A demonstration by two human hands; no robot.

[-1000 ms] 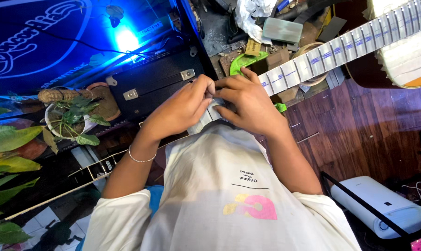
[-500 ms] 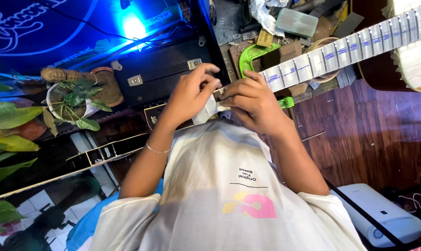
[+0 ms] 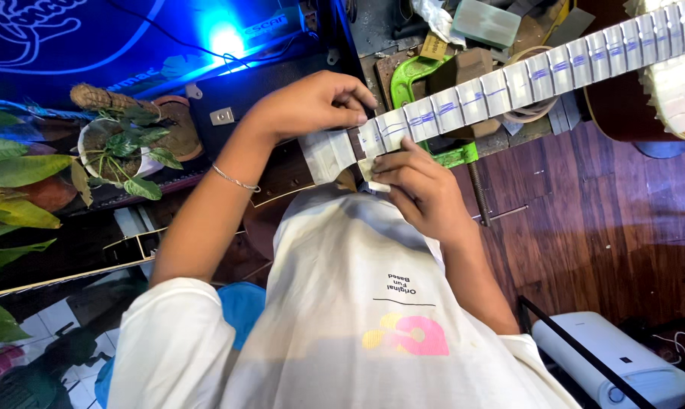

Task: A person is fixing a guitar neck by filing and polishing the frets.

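Guitar neck [image 3: 509,79] runs across the bench [image 3: 403,60], taped fret by fret, blue marks on the tape. Vs 0.5 s ago: my hands have spread apart a bit; left hand [image 3: 312,102] now sits on top at the near end, fingers curled narrow, pinching the tape edge [image 3: 323,155]. Right hand [image 3: 418,185] has slid under the neck, fingers pressing a small tape piece [image 3: 371,178] against its side. Reads like this strip is getting smoothed down at the last frets. Around: green clamp [image 3: 414,83] just behind the neck, close to my right knuckles, could crowd them. Potted plant [image 3: 119,148] well left, white box [image 3: 607,360] on the floor, both clear.
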